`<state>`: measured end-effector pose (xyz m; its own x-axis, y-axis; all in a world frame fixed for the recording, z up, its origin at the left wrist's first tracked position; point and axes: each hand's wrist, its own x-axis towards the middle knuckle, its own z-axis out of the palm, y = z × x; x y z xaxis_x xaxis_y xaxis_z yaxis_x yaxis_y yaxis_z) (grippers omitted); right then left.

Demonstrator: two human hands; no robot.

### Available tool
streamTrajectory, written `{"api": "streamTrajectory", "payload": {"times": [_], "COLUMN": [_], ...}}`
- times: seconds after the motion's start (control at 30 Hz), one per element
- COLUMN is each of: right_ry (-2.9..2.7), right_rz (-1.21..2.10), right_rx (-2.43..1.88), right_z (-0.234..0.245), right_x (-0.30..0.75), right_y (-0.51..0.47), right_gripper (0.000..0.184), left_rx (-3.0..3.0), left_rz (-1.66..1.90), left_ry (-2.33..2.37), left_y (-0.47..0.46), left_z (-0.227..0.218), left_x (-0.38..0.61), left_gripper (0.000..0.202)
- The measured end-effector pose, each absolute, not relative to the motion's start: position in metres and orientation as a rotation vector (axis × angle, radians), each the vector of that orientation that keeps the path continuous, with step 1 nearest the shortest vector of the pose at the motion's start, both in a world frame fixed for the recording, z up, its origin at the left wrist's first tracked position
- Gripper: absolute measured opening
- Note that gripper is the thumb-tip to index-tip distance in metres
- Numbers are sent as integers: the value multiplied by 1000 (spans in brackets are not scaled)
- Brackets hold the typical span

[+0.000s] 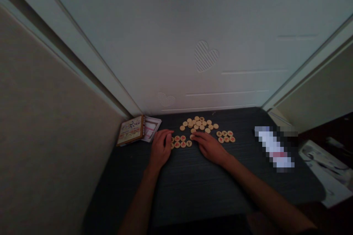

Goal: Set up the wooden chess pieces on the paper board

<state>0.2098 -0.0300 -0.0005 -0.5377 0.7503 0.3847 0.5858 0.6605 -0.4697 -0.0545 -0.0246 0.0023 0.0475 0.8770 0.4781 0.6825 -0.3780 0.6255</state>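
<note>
My right hand (211,147) reaches in from the right, its fingertips on a round wooden xiangqi piece (192,137) at the right end of a double row. Red-marked xiangqi pieces (177,145) make up most of that block, and a dark-marked piece (189,143) sits at its lower right. At the block's left end rests my left hand (161,148), fingers extended and thumb apart, partly covering the end pieces. Behind the hands lies a loose pile of xiangqi pieces (198,123), mostly with no marking visible. A second two-row block of pieces (226,139) stands to the right.
A framed picture-like box (131,131) leans over papers (151,128) at the table's back left. A blurred-out pale item (273,147) lies on the right of the dark table (182,191). A white panel with hearts (176,55) rises behind. White boxes (325,169) are beyond the right edge.
</note>
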Motion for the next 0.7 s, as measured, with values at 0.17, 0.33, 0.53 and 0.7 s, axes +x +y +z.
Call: {"api": "streamTrajectory", "payload": {"times": [0.17,0.33,0.53,0.7], "right_ry": [-2178,-2175,-2162,-2010], "right_rz": [417,449,473,589], "right_rx": [-1083,-1115,-1101,-1061], "right_z": [-5,-3,-4,0], "right_x": [220,217,216,219], "right_y": [-40,-40,-39,-40], "right_gripper": [27,12,17,27], "left_rx": [2091,2103,2119,2166], "left_rz": [1241,1234,1235,1260], "left_ry": [1607,1617,1630,1626], "left_y": [-24,-24,-24,-28], "left_z": [2,2,1,5], "left_x": [-54,-54,-55,-53], "left_gripper": [30,29,29,24]}}
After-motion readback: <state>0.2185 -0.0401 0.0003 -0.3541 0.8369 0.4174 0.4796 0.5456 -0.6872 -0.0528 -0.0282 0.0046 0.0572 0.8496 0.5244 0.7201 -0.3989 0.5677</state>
